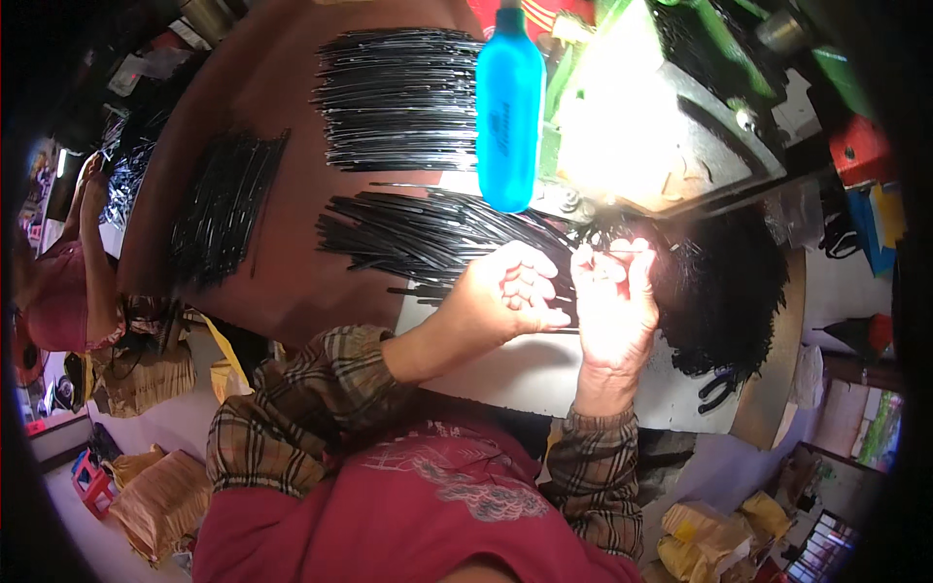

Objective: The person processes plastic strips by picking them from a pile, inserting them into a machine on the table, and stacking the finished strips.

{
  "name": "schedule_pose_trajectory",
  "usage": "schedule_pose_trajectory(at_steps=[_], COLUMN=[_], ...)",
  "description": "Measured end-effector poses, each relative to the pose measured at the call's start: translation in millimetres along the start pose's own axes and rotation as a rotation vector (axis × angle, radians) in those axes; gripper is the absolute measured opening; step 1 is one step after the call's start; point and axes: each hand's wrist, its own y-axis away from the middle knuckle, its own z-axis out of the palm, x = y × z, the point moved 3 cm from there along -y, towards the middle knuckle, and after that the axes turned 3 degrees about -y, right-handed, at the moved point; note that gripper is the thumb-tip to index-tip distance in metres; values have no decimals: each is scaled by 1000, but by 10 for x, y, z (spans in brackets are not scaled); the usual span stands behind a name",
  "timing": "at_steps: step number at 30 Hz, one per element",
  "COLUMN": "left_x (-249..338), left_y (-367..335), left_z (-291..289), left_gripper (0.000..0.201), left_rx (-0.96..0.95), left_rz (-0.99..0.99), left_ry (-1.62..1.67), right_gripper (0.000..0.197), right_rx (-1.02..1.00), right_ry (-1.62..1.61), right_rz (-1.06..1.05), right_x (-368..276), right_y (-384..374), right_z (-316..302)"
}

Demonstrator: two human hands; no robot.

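My left hand point(515, 290) is over the near edge of a loose pile of thin black strips point(408, 228), its fingers curled in and its thumb pointing right. What it grips, if anything, I cannot make out. Just right of it, my right hand point(617, 301) is raised palm up under the glare of a machine point(709, 136). Its thumb and fingertips pinch together around something thin, too bright and small to name. Behind the hands, the machine's lower front carries small metal parts point(573, 202).
A blue bottle point(510, 121) stands before the machine. Neat rows of black strips point(398, 97) lie behind, another bundle point(228, 209) at left. A dark heap of strips point(724, 291) and black-handled pliers point(717, 389) are at right. Another person point(73, 291) works at far left.
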Motion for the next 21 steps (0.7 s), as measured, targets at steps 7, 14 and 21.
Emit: schedule_pose_trajectory(at_steps=[7, 14, 21], left_x=[46, 116, 309], left_y=[-39, 23, 102], left_z=[26, 33, -151], left_gripper=[27, 21, 10], left_rx=[137, 120, 152], left_rz=[154, 171, 330], left_ry=[40, -130, -422], right_gripper=[18, 11, 9], right_rx=[130, 102, 113], right_ry=[42, 184, 58], right_rz=[66, 34, 34], right_x=[75, 128, 80], right_y=[133, 194, 153], right_z=[15, -38, -65])
